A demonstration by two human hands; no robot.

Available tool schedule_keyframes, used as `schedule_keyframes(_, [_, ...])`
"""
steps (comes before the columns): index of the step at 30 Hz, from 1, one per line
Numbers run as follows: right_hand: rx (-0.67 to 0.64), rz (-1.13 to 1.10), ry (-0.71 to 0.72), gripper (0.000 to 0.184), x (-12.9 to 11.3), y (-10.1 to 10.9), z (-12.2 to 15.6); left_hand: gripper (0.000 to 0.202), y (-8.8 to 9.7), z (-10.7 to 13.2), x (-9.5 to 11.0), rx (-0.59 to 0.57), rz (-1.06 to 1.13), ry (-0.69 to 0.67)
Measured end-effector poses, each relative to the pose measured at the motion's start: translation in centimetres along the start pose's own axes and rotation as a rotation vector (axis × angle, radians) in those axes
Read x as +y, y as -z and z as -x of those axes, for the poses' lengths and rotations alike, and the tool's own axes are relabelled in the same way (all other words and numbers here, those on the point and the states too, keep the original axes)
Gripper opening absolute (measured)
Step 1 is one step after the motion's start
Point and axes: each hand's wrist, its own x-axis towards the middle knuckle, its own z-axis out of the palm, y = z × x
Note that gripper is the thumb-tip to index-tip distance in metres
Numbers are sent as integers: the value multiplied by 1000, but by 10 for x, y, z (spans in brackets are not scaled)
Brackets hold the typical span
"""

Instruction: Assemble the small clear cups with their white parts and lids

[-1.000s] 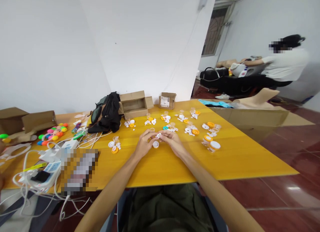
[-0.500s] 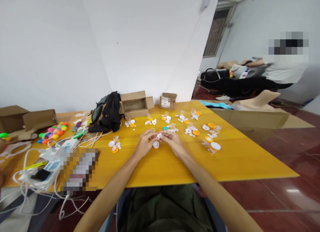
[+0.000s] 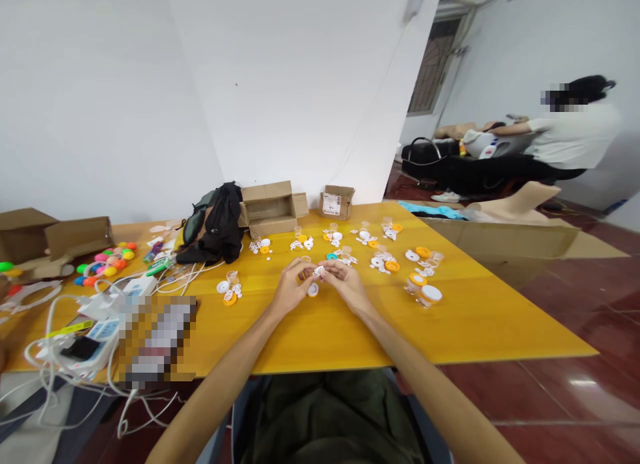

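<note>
Both hands meet over the middle of the yellow worktop [image 3: 475,317]. The left hand [image 3: 289,287] and right hand [image 3: 346,282] each close their fingertip grip on a small white piece [image 3: 319,271] held just above the surface. A white cap [image 3: 313,290] lies under it between the hands. Scattered white and orange caps [image 3: 383,263] and two lidded jars [image 3: 423,289] sit beyond and to the right, clear of the hands. Further back are a black bag [image 3: 216,224], an open cardboard box [image 3: 267,208] and a small carton [image 3: 335,201] whose white label is too small to read. White cables [image 3: 60,361] and coloured balls [image 3: 107,263] crowd the left end.
</note>
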Motion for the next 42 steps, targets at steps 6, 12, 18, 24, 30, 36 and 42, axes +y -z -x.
schedule_keyframes(6, [8, 15, 47, 29, -3, -1, 2, 17, 0, 1, 3, -13, 1, 49])
schedule_keyframes(12, [1, 46, 86, 24, -5, -4, 5, 18, 1, 1, 4, 31, 26, 44])
schedule_keyframes(18, [17, 63, 92, 22, -4, -3, 5, 17, -1, 1, 5, 27, 53, 65])
schedule_keyframes(24, [18, 69, 82, 23, -2, -4, 5, 14, -2, 1, 3, 24, 88, 104])
schedule_keyframes(30, [10, 96, 90, 23, -3, -6, 6, 12, -3, 3, 0, 25, 121, 161])
schedule_keyframes(36, [26, 116, 128, 21, -1, -8, 6, 10, -3, 4, -2, 40, 109, 147])
schedule_keyframes(42, [29, 183, 153, 20, 3, -7, 6, 11, -3, 4, 2, 36, 102, 133])
